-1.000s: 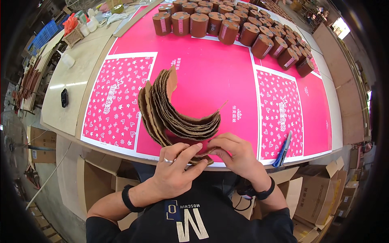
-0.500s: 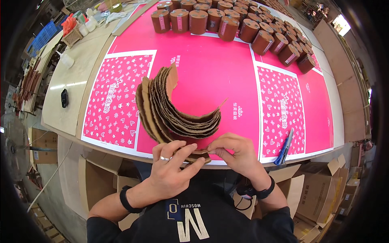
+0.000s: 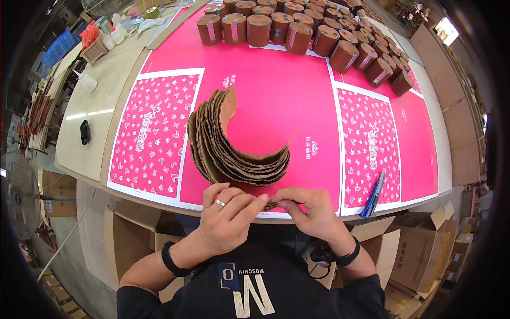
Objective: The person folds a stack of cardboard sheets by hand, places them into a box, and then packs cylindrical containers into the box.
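You pinch a corrugated cardboard strip (image 3: 270, 206) on your side of the curved stack of cardboard pieces (image 3: 234, 154).
Your left hand (image 3: 229, 215) curls closed over the strip, and your right hand (image 3: 312, 211) clamps it between thumb and index finger; the two hands almost meet, nearer you than the stack. Under the stack, a pink printed sheet (image 3: 276, 101) covers the surface (image 3: 95, 146). Right of the stack lies a blue utility knife (image 3: 374, 194); beyond the stack stand brown cylinders (image 3: 258, 31).
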{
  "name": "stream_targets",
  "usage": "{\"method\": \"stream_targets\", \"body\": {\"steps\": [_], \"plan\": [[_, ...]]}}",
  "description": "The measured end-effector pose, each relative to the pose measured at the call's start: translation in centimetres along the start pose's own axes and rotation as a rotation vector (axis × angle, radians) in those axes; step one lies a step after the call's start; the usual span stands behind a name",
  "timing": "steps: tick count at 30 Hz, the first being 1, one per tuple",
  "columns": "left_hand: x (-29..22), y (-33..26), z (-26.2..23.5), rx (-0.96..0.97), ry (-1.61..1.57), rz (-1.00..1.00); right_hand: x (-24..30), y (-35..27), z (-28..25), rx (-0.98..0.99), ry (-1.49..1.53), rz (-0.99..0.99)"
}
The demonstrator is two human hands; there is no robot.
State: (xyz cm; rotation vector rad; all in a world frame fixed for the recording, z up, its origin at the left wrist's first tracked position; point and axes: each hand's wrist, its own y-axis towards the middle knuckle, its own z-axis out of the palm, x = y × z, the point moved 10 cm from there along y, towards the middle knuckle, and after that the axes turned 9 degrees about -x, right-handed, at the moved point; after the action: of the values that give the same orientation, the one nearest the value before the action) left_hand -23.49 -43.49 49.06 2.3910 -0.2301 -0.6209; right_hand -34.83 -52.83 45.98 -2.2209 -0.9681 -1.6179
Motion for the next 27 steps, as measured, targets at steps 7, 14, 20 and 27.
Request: {"method": "stream_targets", "body": {"steps": [7,14,20,27], "plan": [[-0.1,0.5,-0.3,-0.015,-0.051,0.015,0.4,1.2,-3.2,-0.272,-0.251,-0.109],[-0.4,0.5,-0.4,0.017,-0.082,0.015,-1.5,1.3,-2.0,-0.264,-0.023,0.019],[-0.3,0.4,-0.2,0.027,-0.06,0.037,-1.1,0.8,-1.0,-0.128,-0.04,-0.011],[-0.4,0.4,-0.3,0.009,-0.031,0.03,-0.7,0.1,-0.4,-0.051,-0.046,-0.058]]}}
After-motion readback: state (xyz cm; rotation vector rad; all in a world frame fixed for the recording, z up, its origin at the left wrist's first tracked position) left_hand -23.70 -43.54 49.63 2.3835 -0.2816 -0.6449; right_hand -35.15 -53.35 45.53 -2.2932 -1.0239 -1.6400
